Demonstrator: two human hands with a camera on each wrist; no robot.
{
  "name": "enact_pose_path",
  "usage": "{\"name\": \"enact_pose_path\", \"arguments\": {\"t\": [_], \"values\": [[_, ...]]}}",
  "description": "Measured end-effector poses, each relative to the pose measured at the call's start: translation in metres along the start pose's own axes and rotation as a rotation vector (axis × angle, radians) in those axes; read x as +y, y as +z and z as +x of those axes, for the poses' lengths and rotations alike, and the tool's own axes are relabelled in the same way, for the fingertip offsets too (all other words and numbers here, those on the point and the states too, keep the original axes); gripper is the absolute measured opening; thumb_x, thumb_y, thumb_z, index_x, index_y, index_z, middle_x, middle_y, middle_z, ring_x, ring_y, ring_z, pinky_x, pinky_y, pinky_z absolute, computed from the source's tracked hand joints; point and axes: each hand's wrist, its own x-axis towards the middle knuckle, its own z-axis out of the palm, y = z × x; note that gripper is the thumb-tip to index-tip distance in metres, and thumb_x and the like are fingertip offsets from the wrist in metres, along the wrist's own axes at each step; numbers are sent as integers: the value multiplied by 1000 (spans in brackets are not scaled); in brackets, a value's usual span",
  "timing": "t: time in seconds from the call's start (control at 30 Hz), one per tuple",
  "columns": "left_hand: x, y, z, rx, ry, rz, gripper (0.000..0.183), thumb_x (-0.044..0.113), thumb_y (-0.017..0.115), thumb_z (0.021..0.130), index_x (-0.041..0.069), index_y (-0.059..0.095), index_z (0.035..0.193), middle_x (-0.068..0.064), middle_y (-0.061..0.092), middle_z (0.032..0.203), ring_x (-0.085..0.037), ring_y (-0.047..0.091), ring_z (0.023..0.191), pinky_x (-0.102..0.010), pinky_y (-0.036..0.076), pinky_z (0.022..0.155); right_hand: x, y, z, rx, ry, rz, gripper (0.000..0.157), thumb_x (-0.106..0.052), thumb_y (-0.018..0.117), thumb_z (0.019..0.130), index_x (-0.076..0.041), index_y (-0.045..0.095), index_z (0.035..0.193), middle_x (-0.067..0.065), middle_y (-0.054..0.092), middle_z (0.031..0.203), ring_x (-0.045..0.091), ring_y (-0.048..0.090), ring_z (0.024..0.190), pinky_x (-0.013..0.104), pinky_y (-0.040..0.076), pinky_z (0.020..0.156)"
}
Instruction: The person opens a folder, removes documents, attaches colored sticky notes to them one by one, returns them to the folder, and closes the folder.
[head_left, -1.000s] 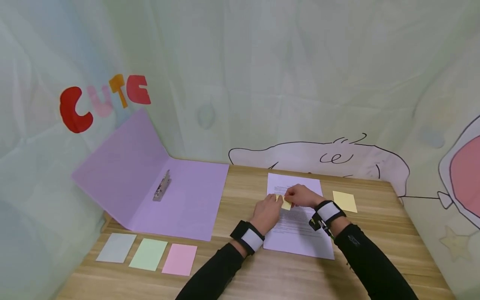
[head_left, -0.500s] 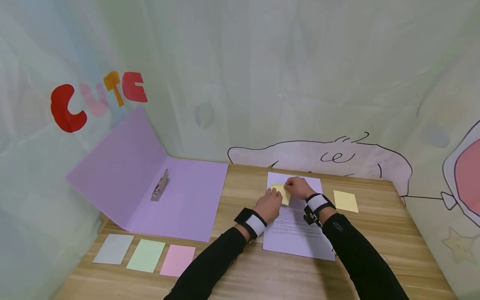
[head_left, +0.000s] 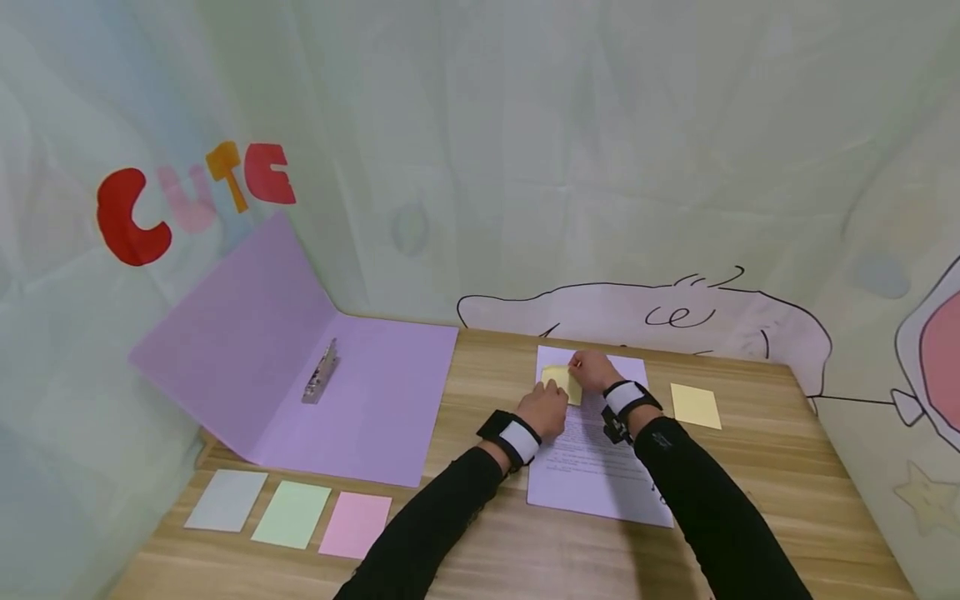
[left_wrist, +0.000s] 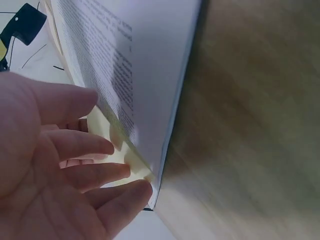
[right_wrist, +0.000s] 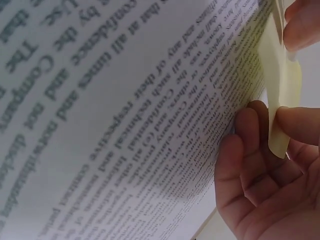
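Note:
A yellow sticky note (head_left: pixel 561 384) lies against the upper part of the printed sheet (head_left: pixel 592 483), partly lifted from it. My right hand (head_left: pixel 592 371) pinches the note's upper right edge; in the right wrist view its thumb (right_wrist: pixel 300 124) presses on the curled yellow paper. My left hand (head_left: pixel 544 408) is at the note's lower edge. In the left wrist view, its extended fingers (left_wrist: pixel 107 173) touch the note's face, with the thumb held apart from them. The hands hide parts of the note and the sheet.
An opened purple folder (head_left: pixel 375 400) with a metal clip (head_left: pixel 321 372) leans on the wall at left. In front lie grey (head_left: pixel 227 500), green (head_left: pixel 292 514) and pink (head_left: pixel 356 525) notes. A second yellow note (head_left: pixel 696 406) is right of the sheet.
The yellow note has moved up the sheet and turned flatter toward the head camera. My right hand has shifted up with it, while the left hand has slid slightly lower beside it.

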Motion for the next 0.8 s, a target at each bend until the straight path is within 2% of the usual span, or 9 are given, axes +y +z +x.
{"name": "enact_pose_path", "arguments": {"t": [0.03,0.1,0.17,0.3,0.33,0.4,0.47,0.63,0.8], "values": [[0,1,0,-5,-5,-7,31,21,61,88,4,63,113,-10,54,100,-23,53,91,-32,51,65,4,2,4,-10,16,-4,17,-17,57,92,-5,68,85,8,65,81,21,56,70,33,45,60],[1,2,0,-20,-11,-15,30,22,60,89,5,64,113,-9,53,101,-23,52,92,-32,50,65,-5,-1,2,-51,62,-40,16,-14,56,92,-4,69,92,11,66,89,26,59,77,38,47,67],[1,1,0,-30,-18,-24,30,23,60,90,5,64,113,-9,53,101,-24,52,93,-32,50,65,13,10,10,11,-31,-62,16,-14,55,91,-6,68,88,9,66,83,23,57,71,34,45,62],[2,0,0,-34,-22,-33,29,23,59,90,6,63,114,-10,52,102,-25,51,93,-32,50,64,56,33,33,44,-90,-93,23,-23,52,93,-7,68,90,9,66,84,23,56,70,33,45,60],[2,0,-1,-32,-23,-31,28,22,60,90,6,63,113,-10,52,102,-25,51,93,-32,49,64,69,41,41,63,-97,-93,23,-23,53,92,-6,68,87,9,65,81,22,55,67,32,43,57],[2,1,-1,-27,-24,-20,27,21,61,89,8,64,112,-9,53,102,-25,51,93,-32,49,63,69,41,43,48,-64,-87,27,-25,51,93,-5,69,89,10,66,83,23,57,70,33,45,59],[2,2,0,-30,-23,1,27,21,61,89,9,64,113,-9,53,104,-25,51,94,-31,50,64,51,32,33,57,-32,-82,25,-22,53,91,-4,70,87,10,66,80,22,57,68,32,45,58],[3,3,1,-41,-20,29,26,21,61,89,10,65,113,-9,55,105,-25,52,95,-32,50,65,-36,-14,-15,16,115,-70,19,-13,59,87,2,69,82,12,65,76,25,57,66,33,46,58],[6,2,-2,-63,-21,46,26,21,60,89,10,65,112,-10,56,104,-25,53,93,-33,50,67,-57,-19,-31,72,107,-141,22,-15,60,87,5,67,80,11,62,70,21,53,62,28,42,56]]}}
